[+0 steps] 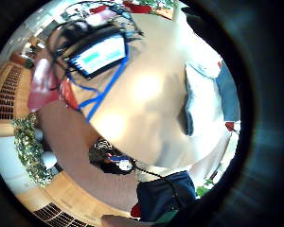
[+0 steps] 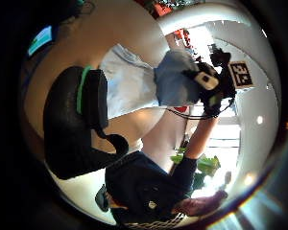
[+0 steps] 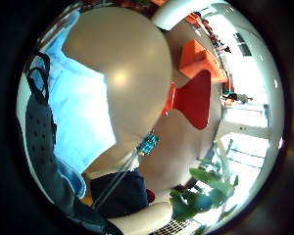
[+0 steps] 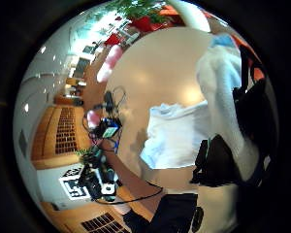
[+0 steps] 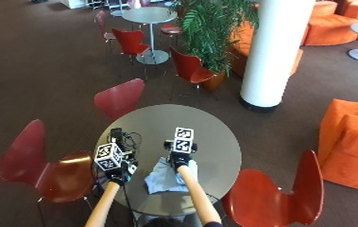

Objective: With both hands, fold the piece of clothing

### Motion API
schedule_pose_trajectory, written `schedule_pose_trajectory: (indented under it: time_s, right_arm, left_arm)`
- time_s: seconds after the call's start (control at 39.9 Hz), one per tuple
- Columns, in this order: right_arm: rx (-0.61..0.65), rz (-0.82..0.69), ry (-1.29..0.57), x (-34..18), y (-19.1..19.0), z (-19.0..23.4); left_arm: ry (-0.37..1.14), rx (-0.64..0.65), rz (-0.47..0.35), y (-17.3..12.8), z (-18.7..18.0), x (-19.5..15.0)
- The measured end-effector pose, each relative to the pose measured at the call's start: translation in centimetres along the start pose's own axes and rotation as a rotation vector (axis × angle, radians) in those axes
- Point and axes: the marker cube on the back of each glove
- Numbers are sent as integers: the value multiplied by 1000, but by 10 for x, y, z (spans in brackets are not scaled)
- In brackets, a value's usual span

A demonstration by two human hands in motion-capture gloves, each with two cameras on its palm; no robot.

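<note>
- The light blue piece of clothing (image 5: pixel 166 179) lies bunched on the near part of the round grey surface (image 5: pixel 216 142), close to the edge nearest the person.
- The right hand (image 5: pixel 180 161) is at the garment's far right corner. The right thumb side palm view shows its fingers (image 4: pixel 218 162) curled round a fold of the cloth (image 4: pixel 223 87), which rises off the surface there.
- The left hand (image 5: pixel 119 171) hangs just left of the garment, apart from it. In the left thumb side palm view its fingers (image 2: pixel 74 127) are loosely curled with nothing between them, and the garment (image 2: pixel 129 81) lies beyond.
- Farther along the surface, past the left hand, sits a small dark device with a lit screen (image 1: pixel 100 56) among black and blue cables (image 5: pixel 123 138).
- Red chairs (image 5: pixel 121 98) stand round the surface; no container shows on it.
- Beyond them are a white pillar (image 5: pixel 273 52) and a large green plant (image 5: pixel 213 26).
</note>
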Motion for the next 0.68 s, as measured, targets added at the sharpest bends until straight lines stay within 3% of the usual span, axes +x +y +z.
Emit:
schedule_pose_trajectory:
  time_s: [0.13,0.25,0.35,0.53,0.68]
  right_arm:
    - [-22,-162,34,-68,70,16]
    - [81,-227,-71,-89,51,50]
    - [121,-224,-138,-75,25,57]
    - [154,-232,-212,-31,47,8]
    - [184,-193,-221,6,47,1]
  left_arm:
    - [-2,25,-61,17,-19,-31]
    - [-24,32,-113,29,-29,-57]
    - [-48,31,-149,35,-36,-71]
    - [-25,27,-172,35,-45,-76]
    - [-31,32,-169,36,-50,-72]
